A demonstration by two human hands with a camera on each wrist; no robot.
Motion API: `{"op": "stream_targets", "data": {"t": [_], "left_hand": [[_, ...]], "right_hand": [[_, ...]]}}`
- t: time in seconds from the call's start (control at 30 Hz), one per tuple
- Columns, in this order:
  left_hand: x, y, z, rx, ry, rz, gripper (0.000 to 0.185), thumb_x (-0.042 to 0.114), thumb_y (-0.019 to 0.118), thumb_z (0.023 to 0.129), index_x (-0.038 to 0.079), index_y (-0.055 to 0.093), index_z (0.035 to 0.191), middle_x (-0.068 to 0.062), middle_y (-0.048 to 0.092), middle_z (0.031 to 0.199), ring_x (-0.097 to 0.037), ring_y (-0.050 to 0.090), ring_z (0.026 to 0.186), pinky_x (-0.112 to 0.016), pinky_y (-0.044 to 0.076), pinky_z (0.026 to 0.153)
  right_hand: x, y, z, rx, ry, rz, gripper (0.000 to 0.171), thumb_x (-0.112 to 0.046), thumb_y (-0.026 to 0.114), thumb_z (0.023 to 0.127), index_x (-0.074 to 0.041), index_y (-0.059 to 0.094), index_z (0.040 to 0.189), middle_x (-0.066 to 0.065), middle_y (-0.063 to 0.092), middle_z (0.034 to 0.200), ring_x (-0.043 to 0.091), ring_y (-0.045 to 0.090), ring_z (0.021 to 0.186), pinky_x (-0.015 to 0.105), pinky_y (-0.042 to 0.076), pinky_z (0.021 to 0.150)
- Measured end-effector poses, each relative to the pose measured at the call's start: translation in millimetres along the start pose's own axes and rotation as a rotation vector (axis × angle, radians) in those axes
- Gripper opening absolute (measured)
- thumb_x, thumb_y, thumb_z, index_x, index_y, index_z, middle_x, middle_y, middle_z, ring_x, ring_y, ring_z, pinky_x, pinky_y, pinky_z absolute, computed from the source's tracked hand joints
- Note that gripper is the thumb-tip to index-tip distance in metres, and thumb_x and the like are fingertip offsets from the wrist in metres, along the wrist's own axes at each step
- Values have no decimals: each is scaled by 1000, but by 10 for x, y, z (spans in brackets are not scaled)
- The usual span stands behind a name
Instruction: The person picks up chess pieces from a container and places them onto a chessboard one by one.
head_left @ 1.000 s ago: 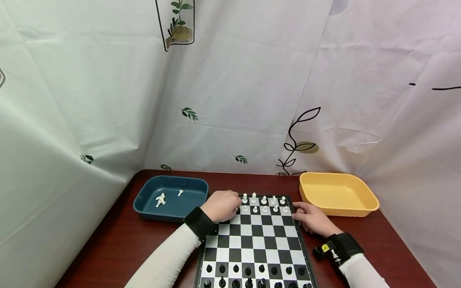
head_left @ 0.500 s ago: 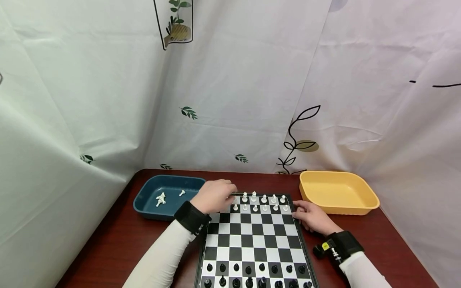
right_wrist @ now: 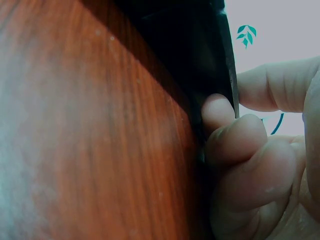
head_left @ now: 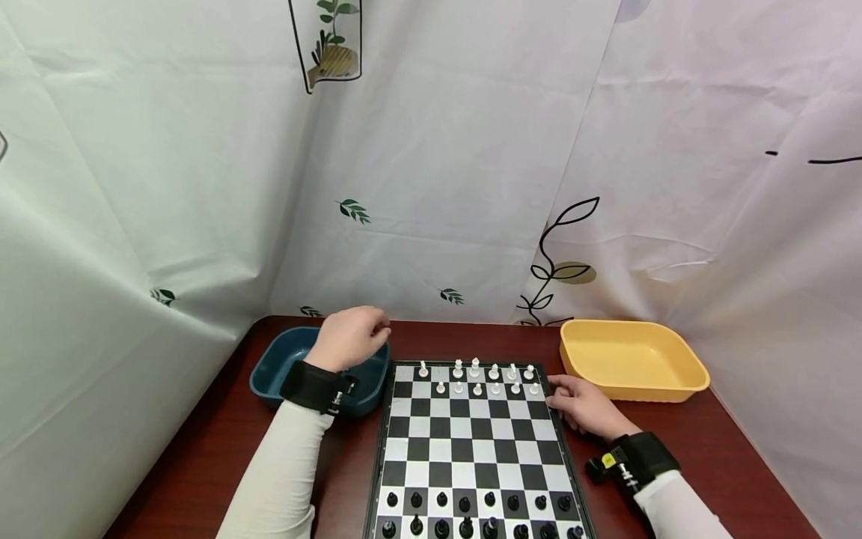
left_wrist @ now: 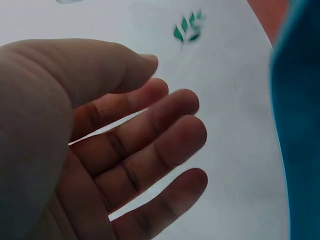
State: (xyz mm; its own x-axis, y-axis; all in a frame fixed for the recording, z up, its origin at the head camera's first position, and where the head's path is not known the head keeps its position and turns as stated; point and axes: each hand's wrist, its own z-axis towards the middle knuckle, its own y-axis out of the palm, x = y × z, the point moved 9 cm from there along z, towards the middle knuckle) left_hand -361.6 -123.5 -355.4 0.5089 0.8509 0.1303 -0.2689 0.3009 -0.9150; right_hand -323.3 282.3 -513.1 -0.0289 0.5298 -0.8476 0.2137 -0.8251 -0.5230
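Note:
In the head view my left hand (head_left: 352,338) is over the blue tray (head_left: 272,367), at the far left of the chessboard (head_left: 465,430). Its fingers are loosely bent with nothing between them, as the left wrist view shows. The hand and wrist cover the white pieces inside that tray. At the board's right edge, my right hand (head_left: 587,408) pinches the frame, thumb on top and fingers (right_wrist: 237,142) against the dark side. White chess pieces (head_left: 475,367) stand in two rows at the far end, with gaps on the left. Black chess pieces (head_left: 465,507) fill two near rows.
A yellow tray (head_left: 636,363) sits at the back right, beyond my right hand. The brown table (head_left: 202,457) ends at a pale fabric backdrop (head_left: 431,187) with printed leaves.
My left hand has left the board's far left corner and moved left over the blue tray. A white piece in the back row now shows where the hand was. My right hand keeps its place.

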Motion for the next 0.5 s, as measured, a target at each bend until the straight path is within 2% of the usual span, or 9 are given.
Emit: {"op": "stream_targets", "data": {"t": [0.2, 0.37, 0.5], "left_hand": [[-365, -4, -60, -11, -104, -29, 10, 20, 77, 105, 13, 84, 108, -3, 78, 94, -18, 65, 74, -40, 55, 64], [-624, 38, -115, -62, -202, -39, 18, 21, 75, 106, 9, 83, 116, -8, 79, 100, -21, 68, 77, -43, 58, 68], [-806, 71, -177, -105, -273, -54, 16, 20, 72, 107, 8, 82, 112, -7, 75, 92, -22, 64, 73, -42, 55, 65]], "right_hand": [[9, 0, 0, -4, 9, 3, 64, -16, 76, 102, 12, 52, 153, 5, 58, 70, 21, 53, 52, 34, 46, 45], [9, 0, 1, -6, 9, 5, 64, -16, 76, 102, 13, 51, 154, 5, 58, 70, 21, 53, 52, 34, 46, 45], [7, 3, 0, -6, 9, 8, 64, -16, 76, 102, 13, 51, 154, 5, 57, 70, 20, 53, 52, 33, 45, 45]]}}
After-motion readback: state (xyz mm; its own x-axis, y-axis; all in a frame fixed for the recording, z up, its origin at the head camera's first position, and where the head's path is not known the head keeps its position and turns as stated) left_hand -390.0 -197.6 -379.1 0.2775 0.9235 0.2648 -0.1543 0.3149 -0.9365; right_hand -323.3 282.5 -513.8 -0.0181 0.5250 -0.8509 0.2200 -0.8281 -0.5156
